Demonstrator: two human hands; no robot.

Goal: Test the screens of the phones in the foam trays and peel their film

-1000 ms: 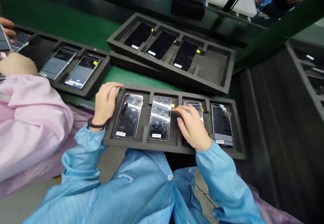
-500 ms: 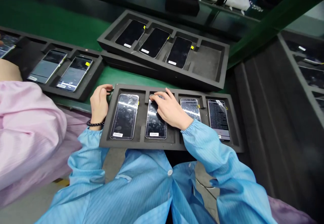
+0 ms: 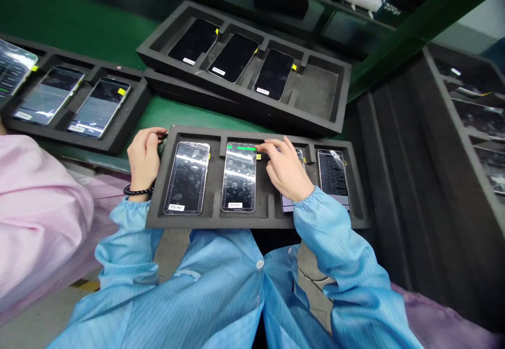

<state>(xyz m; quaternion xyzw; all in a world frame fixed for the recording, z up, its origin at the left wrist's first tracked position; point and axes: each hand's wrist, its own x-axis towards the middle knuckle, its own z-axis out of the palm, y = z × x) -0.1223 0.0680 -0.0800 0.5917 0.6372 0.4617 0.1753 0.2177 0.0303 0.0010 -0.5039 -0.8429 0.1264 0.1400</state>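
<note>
A dark foam tray (image 3: 215,220) in front of me bears several phones in separate compartments. My left hand (image 3: 144,157) rests at the tray's left edge, its fingers bent around the upper corner. My right hand (image 3: 284,167) hovers palm down with fingers apart, its index fingertip at the top right corner of the second phone (image 3: 239,180), which shows a green bar along its top. The third phone (image 3: 287,205) lies partly under that hand. The leftmost phone (image 3: 187,178) and the rightmost phone (image 3: 334,175) lie uncovered.
Behind stands another foam tray (image 3: 236,96) with phones in three compartments. A third tray (image 3: 136,101) with phones is at the left, beside a person in a pink sleeve (image 3: 43,201). Stacked dark trays (image 3: 398,143) rise on the right.
My right hand has slid right along the second phone's top, uncovering its screen, where a green bar now shows. Another phone has come into view in the left tray.
</note>
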